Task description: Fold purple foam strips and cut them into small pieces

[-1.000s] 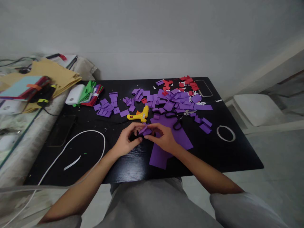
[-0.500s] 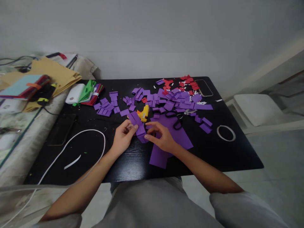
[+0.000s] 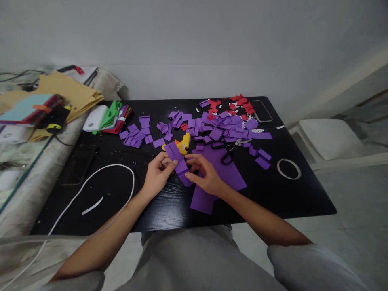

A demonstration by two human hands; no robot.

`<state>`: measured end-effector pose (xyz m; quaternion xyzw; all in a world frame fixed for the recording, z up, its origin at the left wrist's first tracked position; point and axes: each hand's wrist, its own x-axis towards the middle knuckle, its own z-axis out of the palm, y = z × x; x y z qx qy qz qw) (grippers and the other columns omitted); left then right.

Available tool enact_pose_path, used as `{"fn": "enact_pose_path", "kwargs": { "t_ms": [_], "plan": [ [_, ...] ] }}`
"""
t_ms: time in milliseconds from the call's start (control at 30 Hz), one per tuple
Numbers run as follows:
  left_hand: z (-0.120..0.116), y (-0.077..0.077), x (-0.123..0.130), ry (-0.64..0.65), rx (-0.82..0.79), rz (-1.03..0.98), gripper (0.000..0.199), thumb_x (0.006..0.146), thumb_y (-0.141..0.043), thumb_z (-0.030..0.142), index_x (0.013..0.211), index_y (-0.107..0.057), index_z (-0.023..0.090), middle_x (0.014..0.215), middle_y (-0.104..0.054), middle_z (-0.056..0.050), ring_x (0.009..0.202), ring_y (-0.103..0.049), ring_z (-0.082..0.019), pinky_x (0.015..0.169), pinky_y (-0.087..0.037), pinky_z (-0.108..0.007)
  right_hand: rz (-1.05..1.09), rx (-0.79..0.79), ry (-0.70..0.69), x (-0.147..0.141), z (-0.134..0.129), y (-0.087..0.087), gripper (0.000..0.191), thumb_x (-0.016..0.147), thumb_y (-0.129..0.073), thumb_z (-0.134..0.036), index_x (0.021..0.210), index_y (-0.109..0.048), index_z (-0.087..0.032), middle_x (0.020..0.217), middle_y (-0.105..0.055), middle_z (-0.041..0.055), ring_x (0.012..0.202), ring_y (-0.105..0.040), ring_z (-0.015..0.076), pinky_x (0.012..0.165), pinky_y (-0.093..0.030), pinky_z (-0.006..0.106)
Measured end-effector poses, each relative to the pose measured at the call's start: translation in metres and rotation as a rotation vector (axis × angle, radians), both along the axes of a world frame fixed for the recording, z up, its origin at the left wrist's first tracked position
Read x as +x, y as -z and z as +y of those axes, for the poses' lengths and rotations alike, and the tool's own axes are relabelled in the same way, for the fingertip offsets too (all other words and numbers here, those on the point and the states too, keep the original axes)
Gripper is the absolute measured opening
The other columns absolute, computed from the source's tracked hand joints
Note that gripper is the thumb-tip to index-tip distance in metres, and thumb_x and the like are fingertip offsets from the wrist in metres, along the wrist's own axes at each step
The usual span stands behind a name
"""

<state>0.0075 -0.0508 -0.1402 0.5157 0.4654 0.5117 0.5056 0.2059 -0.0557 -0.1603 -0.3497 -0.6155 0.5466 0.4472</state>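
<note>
Between my hands is a folded strip of purple paper [image 3: 177, 158], tilted above the black table. My left hand [image 3: 159, 171] pinches its left edge with the thumb on top. My right hand [image 3: 206, 174] closes on its lower right side, thumb and fingers at the edge. Just behind the strip lies a yellow glue gun [image 3: 182, 144], partly covered by it. Under and beside my right hand is a large purple sheet [image 3: 226, 171], with black-handled scissors [image 3: 226, 157] resting on its upper part.
Many small purple paper pieces [image 3: 227, 123] spread across the back, with red scraps [image 3: 241, 103] behind them. A white tape ring [image 3: 288, 169] lies at right. A white cable [image 3: 132, 182] loops at left near a dark phone [image 3: 78, 165]. Bundled coloured paper [image 3: 113, 118] sits back left.
The lower end of the purple strip has swung slightly down and to the right. My right fingers have drawn in against its edge; my left hand keeps its pinch.
</note>
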Motion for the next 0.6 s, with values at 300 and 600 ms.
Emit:
{"fn": "enact_pose_path", "kwargs": {
  "t_ms": [300,600],
  "plan": [
    [-0.0013,0.0052,0.0017,0.043,-0.010,-0.047,0.040,0.082,-0.085,0.043,0.090,-0.053,0.020,0.064,-0.066,0.005,0.053,-0.057,-0.009,0.056,-0.045,-0.019,-0.088,0.206,0.060,0.0010,0.0034,-0.0013,0.016,0.088,-0.078,-0.021,0.103,-0.076,-0.025,0.109,-0.077,0.0052,0.101,-0.073,0.0199,0.090,-0.060,0.036],
    [-0.0027,0.0077,-0.0020,0.107,0.082,-0.036,0.027,0.096,-0.073,0.038,0.095,-0.053,0.021,0.065,-0.060,0.007,0.056,-0.056,-0.008,0.057,-0.044,-0.019,-0.083,0.193,0.118,0.0033,0.0069,-0.0003,0.015,0.085,-0.086,-0.030,0.099,-0.084,-0.029,0.107,-0.082,0.0043,0.107,-0.076,0.0221,0.096,-0.059,0.038]
  ]
}}
